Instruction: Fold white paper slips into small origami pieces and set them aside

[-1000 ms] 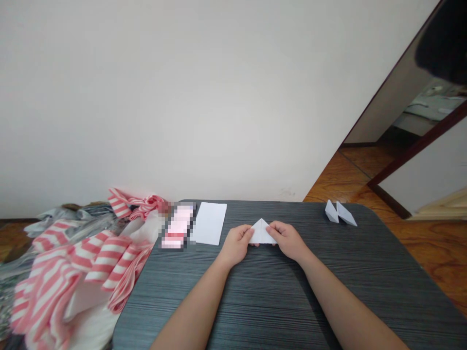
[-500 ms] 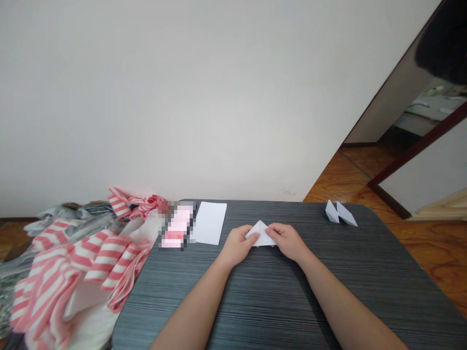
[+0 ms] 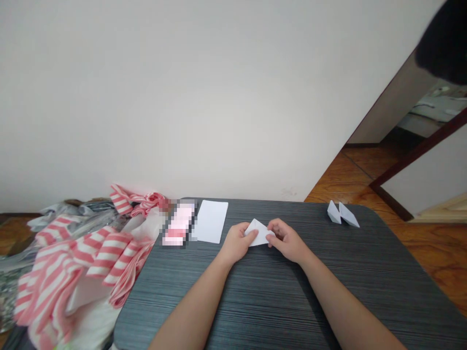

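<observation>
Left hand: bare left hand (image 3: 237, 244) curled, fingers pinching the paper's left side.
Right hand: bare right hand (image 3: 286, 240) half-closed, fingertips gripping the paper's right side.
Paper: folded white paper triangle (image 3: 260, 232) between both hands, mid-table.
Handling: seemed light, thin, crease-stiff, easily crumpled; best held by its edges.
Surface: dark grey streaked table (image 3: 292, 291).
Far left: blank white paper sheet (image 3: 210, 221).
Far right: two folded white paper pieces (image 3: 343, 214).

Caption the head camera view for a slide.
Left hand and right hand pinch a folded white paper triangle over a dark striped table.
</observation>
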Available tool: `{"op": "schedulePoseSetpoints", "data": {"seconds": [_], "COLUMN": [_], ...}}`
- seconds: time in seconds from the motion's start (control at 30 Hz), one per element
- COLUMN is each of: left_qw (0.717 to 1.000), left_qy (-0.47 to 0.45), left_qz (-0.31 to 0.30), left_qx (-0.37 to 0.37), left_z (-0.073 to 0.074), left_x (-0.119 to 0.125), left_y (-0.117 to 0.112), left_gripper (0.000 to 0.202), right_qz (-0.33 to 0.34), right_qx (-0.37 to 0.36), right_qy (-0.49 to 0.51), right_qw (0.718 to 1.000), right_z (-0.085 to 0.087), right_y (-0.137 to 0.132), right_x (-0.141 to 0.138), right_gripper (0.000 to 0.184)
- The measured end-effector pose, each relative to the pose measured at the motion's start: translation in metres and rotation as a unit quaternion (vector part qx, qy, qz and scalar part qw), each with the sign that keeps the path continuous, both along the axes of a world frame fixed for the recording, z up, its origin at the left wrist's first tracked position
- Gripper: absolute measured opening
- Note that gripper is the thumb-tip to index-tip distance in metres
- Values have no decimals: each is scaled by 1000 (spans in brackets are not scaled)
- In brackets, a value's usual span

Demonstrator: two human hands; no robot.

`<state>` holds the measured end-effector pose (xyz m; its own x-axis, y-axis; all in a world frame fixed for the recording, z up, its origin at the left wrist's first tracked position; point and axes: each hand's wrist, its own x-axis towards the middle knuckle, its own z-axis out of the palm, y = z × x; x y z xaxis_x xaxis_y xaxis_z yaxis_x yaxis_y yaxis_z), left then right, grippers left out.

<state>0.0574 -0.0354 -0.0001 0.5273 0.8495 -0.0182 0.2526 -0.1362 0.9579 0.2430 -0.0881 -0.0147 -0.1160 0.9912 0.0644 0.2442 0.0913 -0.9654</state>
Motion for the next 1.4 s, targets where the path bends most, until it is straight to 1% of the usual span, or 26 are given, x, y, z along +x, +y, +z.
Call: {"op": "schedulePoseSetpoints", "data": {"seconds": [0.1, 0.17, 0.23, 0.57, 0.67, 0.83, 1.07, 1.2, 1.4], "left_qw": [1000, 1000, 1000, 1000, 1000, 1000, 999, 998, 997], "left_qy": [-16, -15, -11, 0, -1, 11, 20, 38, 47], "left_qz": [1, 5, 5, -9, -11, -9, -22, -21, -20], "left_qx": [-8, -5, 0, 17, 20, 15, 25, 40, 51], "left_z": [1, 2, 2, 0, -2, -7, -3, -2, -1], "left_x": [0, -1, -1, -2, -2, -2, -2, -1, 0], "left_y": [0, 0, 0, 1, 1, 1, 0, -1, -2], "left_gripper": [30, 30, 29, 29, 30, 31, 33, 32, 27], "right_qz": [16, 20, 22, 32, 33, 38, 35, 31, 11], "right_qx": [17, 25, 31, 75, 91, 112, 132, 131, 123], "right_qy": [-80, -111, -128, -181, -188, -187, -172, -157, -142], "right_qw": [996, 993, 991, 980, 977, 975, 976, 979, 982], "right_z": [4, 7, 10, 14, 13, 12, 13, 12, 13], "right_y": [-2, -2, -1, -1, -1, 0, 1, 2, 1], "right_x": [0, 0, 0, 0, 0, 1, -1, -2, -4], "right_gripper": [22, 28, 29, 17, 14, 15, 8, 15, 18]}}
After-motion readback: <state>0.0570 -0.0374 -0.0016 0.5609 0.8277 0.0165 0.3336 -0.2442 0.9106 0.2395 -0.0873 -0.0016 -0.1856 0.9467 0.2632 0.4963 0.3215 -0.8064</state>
